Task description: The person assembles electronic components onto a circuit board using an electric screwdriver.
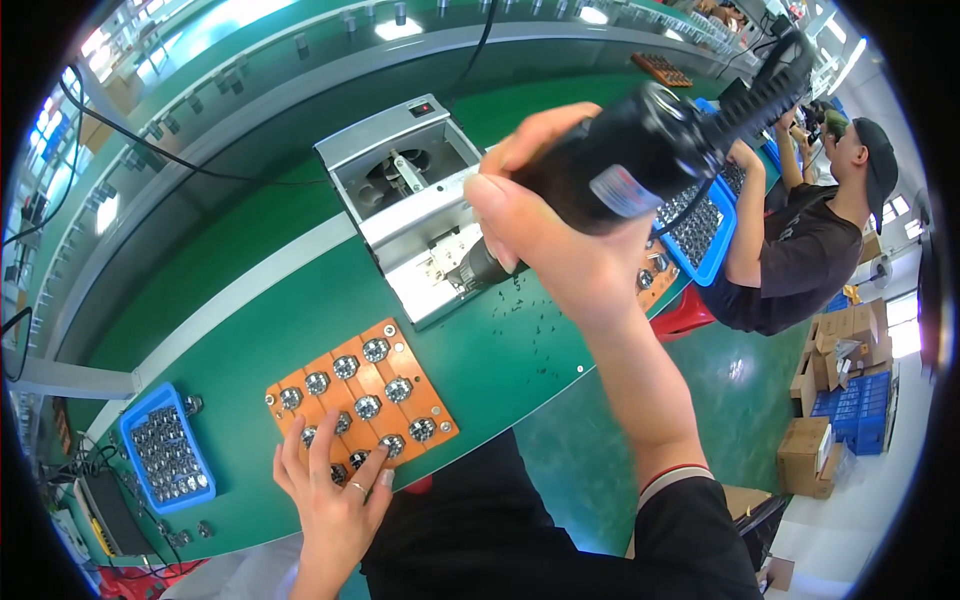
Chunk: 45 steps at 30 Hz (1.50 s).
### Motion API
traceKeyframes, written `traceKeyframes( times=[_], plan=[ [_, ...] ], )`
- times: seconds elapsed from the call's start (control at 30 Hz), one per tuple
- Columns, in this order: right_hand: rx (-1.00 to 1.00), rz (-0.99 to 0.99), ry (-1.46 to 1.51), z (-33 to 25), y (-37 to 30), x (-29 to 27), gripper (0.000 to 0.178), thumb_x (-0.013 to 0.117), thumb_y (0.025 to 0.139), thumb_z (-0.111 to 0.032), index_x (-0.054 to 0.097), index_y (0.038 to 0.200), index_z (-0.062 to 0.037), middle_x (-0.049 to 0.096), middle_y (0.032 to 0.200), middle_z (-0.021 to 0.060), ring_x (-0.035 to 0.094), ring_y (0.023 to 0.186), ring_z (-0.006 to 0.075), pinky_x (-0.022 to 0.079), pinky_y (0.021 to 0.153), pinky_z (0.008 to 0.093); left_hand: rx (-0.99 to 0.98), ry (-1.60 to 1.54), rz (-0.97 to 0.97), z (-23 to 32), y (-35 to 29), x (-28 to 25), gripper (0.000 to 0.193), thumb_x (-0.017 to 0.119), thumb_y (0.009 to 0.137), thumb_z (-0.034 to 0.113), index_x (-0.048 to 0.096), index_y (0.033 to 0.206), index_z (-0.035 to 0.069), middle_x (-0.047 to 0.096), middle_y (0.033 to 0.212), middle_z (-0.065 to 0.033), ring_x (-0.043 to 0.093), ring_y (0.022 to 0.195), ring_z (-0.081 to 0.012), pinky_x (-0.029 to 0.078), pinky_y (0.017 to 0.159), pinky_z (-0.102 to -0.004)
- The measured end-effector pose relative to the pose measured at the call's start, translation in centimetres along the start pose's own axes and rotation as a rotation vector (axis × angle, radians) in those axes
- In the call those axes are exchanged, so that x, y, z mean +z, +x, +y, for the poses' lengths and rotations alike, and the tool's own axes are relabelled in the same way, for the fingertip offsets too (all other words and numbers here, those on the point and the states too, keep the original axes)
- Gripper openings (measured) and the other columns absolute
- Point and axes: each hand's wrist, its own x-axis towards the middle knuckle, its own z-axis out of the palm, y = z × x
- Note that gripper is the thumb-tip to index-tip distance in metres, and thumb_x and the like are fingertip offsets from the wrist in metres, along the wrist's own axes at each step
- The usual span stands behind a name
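Note:
My right hand [560, 215] is wrapped round a black electric screwdriver [625, 150], whose thick cable leaves its upper end. The screwdriver's nose points down and left, at the bright front ledge of a grey screw feeder [415, 215]. On the green bench, an orange fixture board [375, 335] carries several small round metal parts [398, 389] in rows. My left hand [335, 500] lies with fingers spread over the board's near left part, fingertips by some of those parts and partly hiding them. Nothing shows gripped in it.
A blue tray [213, 490] of metal parts stands at the left, with cables beside it. Small dark screws [530, 335] are scattered right of the feeder. At the right sits a co-worker [815, 235] near another blue tray [722, 245]. Cardboard boxes [803, 445] stand on the floor.

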Motion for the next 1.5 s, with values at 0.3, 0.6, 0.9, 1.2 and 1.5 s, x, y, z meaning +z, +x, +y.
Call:
traceKeyframes(
  times=[0.3, 0.6, 0.9, 1.2, 1.5],
  plan=[
    [0.292, 0.131, 0.160, -0.3, 0.2, -0.3, 0.015, 0.066, 0.083, 0.005, 0.059, 0.096, 0.0018, 0.062, 0.077, 0.0148, 0.053, 0.051, 0.0158, 0.043, 0.049, 0.0300, 0.018, -0.054, 0.028, -0.8, -0.2, 0.1, 0.025, 0.079, 0.072, 0.022, 0.080, 0.097, 0.018, 0.044, 0.146, -0.0136, 0.031, 0.137, -0.0444, 0.025, 0.107, -0.0598],
    [0.214, -0.033, 0.483, -2.3, -7.8, 4.4, 0.023, 0.059, 0.091, -0.006, 0.047, 0.111, -0.0029, 0.057, 0.087, 0.0110, 0.048, 0.050, 0.0109, 0.043, 0.049, 0.0272, 0.055, -0.207, -0.030, -3.6, 1.0, -0.5, 0.028, 0.083, 0.068, 0.026, 0.080, 0.095, 0.019, 0.037, 0.150, -0.0130, 0.025, 0.139, -0.0449, 0.024, 0.108, -0.0619],
    [0.457, -0.045, 0.319, -3.5, -11.3, 8.4, 0.032, 0.071, 0.083, -0.001, 0.045, 0.102, -0.0095, 0.057, 0.078, 0.0070, 0.054, 0.057, 0.0126, 0.048, 0.054, 0.0282, 0.072, -0.283, -0.053, -4.5, 0.1, -0.1, 0.029, 0.084, 0.069, 0.027, 0.080, 0.096, 0.018, 0.032, 0.152, -0.0122, 0.023, 0.139, -0.0432, 0.024, 0.108, -0.0621],
    [0.525, -0.041, 0.337, -3.4, -12.0, 9.5, 0.034, 0.071, 0.082, 0.004, 0.046, 0.100, -0.0098, 0.057, 0.080, 0.0091, 0.058, 0.065, 0.0156, 0.051, 0.058, 0.0291, 0.036, -0.296, -0.010, -4.7, -0.2, 0.3, 0.030, 0.085, 0.066, 0.026, 0.081, 0.096, 0.021, 0.035, 0.153, -0.0104, 0.025, 0.141, -0.0410, 0.025, 0.109, -0.0563],
    [0.509, -0.043, 0.335, -3.6, -12.0, 10.2, 0.033, 0.071, 0.083, 0.003, 0.045, 0.099, -0.0096, 0.055, 0.079, 0.0087, 0.056, 0.062, 0.0171, 0.048, 0.056, 0.0307, 0.044, -0.298, 0.012, -4.9, -0.5, 0.7, 0.029, 0.083, 0.069, 0.028, 0.080, 0.097, 0.022, 0.035, 0.152, -0.0103, 0.025, 0.141, -0.0405, 0.024, 0.109, -0.0573]
  ],
)
